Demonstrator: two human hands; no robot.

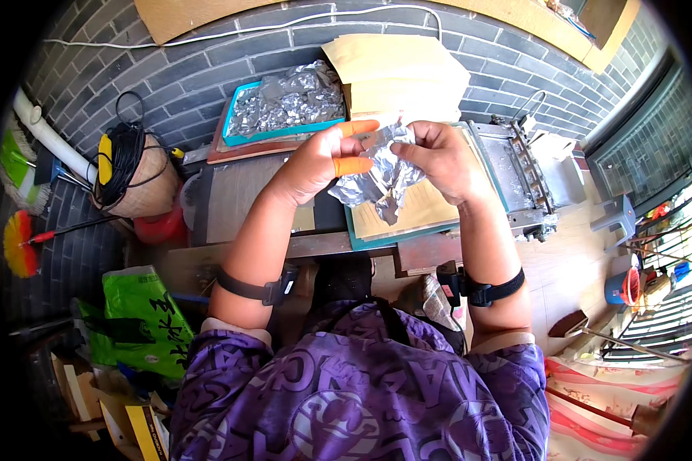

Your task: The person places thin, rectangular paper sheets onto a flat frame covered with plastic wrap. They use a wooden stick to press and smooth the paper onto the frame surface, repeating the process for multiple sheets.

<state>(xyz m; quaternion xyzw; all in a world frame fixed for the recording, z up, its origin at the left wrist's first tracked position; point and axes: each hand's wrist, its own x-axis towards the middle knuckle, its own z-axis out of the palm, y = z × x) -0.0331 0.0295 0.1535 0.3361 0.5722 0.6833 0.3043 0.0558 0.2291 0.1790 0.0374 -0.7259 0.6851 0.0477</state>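
Note:
Crumpled silver foil (401, 173) hangs between my hands above the table. My right hand (444, 158) pinches its upper right part between thumb and fingers. At the foil's left edge is my left hand (323, 158), with orange finger covers on the thumb and one finger; the thumb lies against the foil. Beneath the foil, yellowish-brown paper sheets (438, 213) rest on a dark green board (375, 241). Behind my left hand stands a shallow turquoise tray (282, 132) heaped with crumpled foil pieces (300, 98). A tall stack of similar paper (398, 63) leans near the wall.
A metal device with a toothed-looking bar (527, 161) occupies the table's right end. Left of the table, a woven basket (141, 187) holds coiled black cable (124, 155). A green bag (141, 322) sits by my left side. A grey stool (614, 219) stands at right.

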